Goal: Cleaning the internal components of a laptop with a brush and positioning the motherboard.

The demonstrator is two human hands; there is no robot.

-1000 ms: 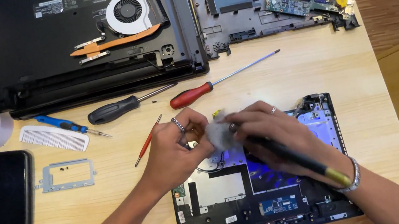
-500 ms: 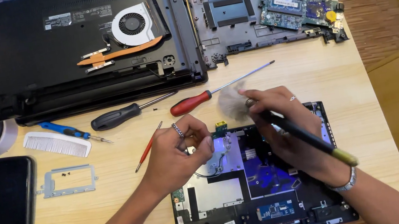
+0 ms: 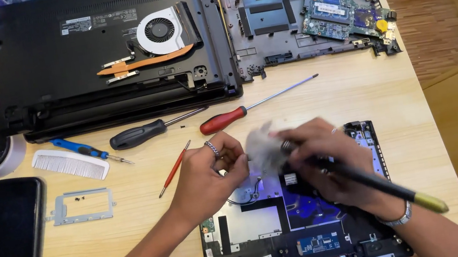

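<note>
An opened black laptop base [image 3: 297, 241] lies at the table's near edge, with blue film and small boards inside. My right hand [image 3: 324, 159] grips a long black-handled brush [image 3: 374, 181] with a yellow-green end; its grey bristles [image 3: 260, 148] are blurred over the base's upper left corner. My left hand [image 3: 209, 178], a ring on one finger, rests closed at that same corner, pinching something too small to make out.
A black laptop shell with fan [image 3: 110, 49] and a grey frame holding a green circuit board [image 3: 338, 2] lie at the back. Black [image 3: 137, 134], red [image 3: 227, 117] and blue [image 3: 81, 150] screwdrivers, a white comb [image 3: 68, 165], a metal bracket [image 3: 82, 207] and a phone [image 3: 9, 239] sit left.
The brush bristles swept from the table just above the base back down onto its upper left corner. My left hand stayed at that corner.
</note>
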